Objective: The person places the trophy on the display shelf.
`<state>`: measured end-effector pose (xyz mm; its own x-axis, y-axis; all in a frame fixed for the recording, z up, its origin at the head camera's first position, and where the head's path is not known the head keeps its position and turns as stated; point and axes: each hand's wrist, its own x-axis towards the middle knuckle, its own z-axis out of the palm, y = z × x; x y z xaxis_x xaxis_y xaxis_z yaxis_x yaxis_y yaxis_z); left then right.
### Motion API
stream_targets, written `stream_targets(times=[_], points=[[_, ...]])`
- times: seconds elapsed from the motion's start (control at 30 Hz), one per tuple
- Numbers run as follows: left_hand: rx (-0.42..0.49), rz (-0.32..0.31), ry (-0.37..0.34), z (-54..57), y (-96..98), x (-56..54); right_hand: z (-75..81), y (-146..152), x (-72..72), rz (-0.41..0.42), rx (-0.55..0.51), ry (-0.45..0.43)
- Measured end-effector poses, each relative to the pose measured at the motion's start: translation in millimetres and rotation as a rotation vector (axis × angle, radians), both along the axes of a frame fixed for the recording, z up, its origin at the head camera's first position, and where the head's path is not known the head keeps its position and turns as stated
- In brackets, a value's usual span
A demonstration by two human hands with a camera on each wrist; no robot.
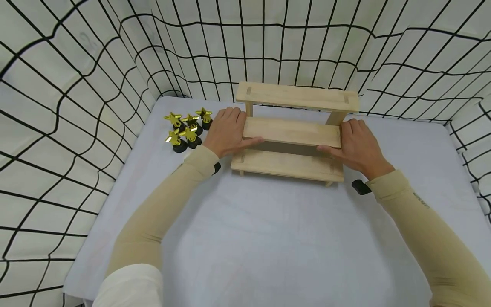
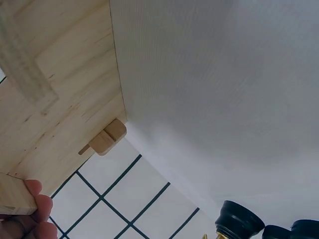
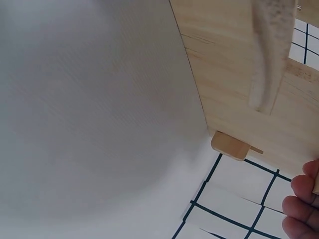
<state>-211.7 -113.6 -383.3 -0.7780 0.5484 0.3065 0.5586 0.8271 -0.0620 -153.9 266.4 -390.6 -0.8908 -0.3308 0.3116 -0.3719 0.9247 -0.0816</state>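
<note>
On the head view, I saw the left hand (image 1: 227, 131) and right hand (image 1: 358, 145) gripping the middle tier's ends on the wooden shelf (image 1: 291, 131), at the back of the white table (image 1: 287, 238). I judged it was being positioned; the next move seemed to need even support. The left wrist view showed fingers (image 2: 44, 204) curled round a board's end, star trophies (image 2: 239, 216) nearby; the right wrist view showed likewise.

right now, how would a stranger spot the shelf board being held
Toward the back of the white tabletop stands a pale wooden three-board rack. Find its middle board, between the left hand and right hand. Unlike the upper board and lower board, it is gripped at both ends.
</note>
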Motion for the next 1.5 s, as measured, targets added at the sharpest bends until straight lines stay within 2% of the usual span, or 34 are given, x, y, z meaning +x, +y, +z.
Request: stream_targets(times=[0.43,0.73,0.93,1.1,1.17,1.37,1.5], points=[[-0.019,-0.003,0.069,-3.8,-3.4,18.7,-6.2,-6.0,19.1,0.018,0.03,0.137],[0.015,-0.042,0.113,-4.8,-6.9,32.9,-9.1,-9.1,34.2,0.041,0.048,0.235],[0.016,-0.03,0.105,-5.5,-10.9,44.9,-12.0,-11.7,44.0,0.064,0.01,0.246],[0.002,-0.024,0.092,-5.1,-14.8,52.6,-12.9,-15.2,51.3,0.061,-0.031,0.201],[0.002,-0.024,0.068,-3.9,-15.5,54.2,-12.7,-16.3,54.0,0.044,-0.046,0.17],[-0.014,0.016,-0.142,8.4,-19.4,56.6,-9.6,-17.5,60.0,0.024,-0.096,0.117],[0.007,0.019,-0.188,13.3,-25.7,57.4,-7.9,-18.2,61.9,0.024,-0.119,0.123]])
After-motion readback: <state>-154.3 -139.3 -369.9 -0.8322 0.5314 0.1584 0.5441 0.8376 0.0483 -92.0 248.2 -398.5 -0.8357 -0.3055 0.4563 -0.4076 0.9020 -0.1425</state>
